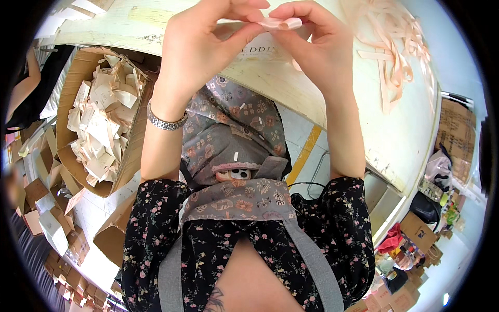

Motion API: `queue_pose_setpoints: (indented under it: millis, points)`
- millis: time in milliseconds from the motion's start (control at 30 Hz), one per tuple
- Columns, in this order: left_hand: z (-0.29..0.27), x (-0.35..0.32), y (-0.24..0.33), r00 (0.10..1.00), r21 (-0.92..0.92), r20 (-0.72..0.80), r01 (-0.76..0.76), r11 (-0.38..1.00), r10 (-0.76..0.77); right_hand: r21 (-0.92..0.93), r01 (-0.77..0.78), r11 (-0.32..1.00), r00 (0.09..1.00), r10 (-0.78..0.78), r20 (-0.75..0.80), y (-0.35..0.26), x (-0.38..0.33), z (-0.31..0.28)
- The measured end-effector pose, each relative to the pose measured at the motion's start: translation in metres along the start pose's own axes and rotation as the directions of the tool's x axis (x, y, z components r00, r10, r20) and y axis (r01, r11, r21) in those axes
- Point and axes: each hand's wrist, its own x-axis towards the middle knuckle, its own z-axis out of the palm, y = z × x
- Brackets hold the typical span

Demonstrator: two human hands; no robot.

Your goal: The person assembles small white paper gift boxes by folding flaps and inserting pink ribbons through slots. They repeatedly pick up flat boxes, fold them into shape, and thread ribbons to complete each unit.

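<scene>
I see my left hand (200, 39) and right hand (317, 44) raised together over the white worktop (400, 135), thumb and forefinger of each pinched on a short strip of pale pink satin ribbon (280, 23) that spans the small gap between the two sets of fingertips; it looks folded into a loop at the right-hand end, though I cannot be sure from this angle. Well to the right of the fingers lies a loose heap of matching pink ribbon lengths (397, 44), and below-left of them stands an open brown cardboard box of cream paper tags (104, 119).
</scene>
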Motion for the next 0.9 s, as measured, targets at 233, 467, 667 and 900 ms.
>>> queue_pose_setpoints:
  millis: [233, 467, 667, 900]
  points:
    - [0.005, -0.001, -0.005, 0.984, 0.053, -0.004, -0.176, 0.983, 0.177, 0.232, 0.021, 0.972, 0.979, 0.027, -0.201, 0.017, -0.017, 0.014]
    - [0.004, 0.002, -0.005, 0.973, -0.292, 0.102, 0.23, 0.928, -0.209, 0.081, 0.245, 0.966, 0.951, -0.223, -0.215, 0.027, -0.01, 0.015]
    - [0.008, -0.005, -0.023, 0.999, -0.228, -0.028, 0.022, 0.973, -0.03, 0.158, 0.243, 0.957, 0.944, -0.196, -0.266, 0.023, -0.018, 0.014]
    - [0.015, -0.011, -0.026, 0.991, -0.204, -0.128, -0.069, 0.977, 0.043, 0.273, 0.083, 0.958, 0.966, -0.01, -0.257, 0.035, -0.031, 0.013]
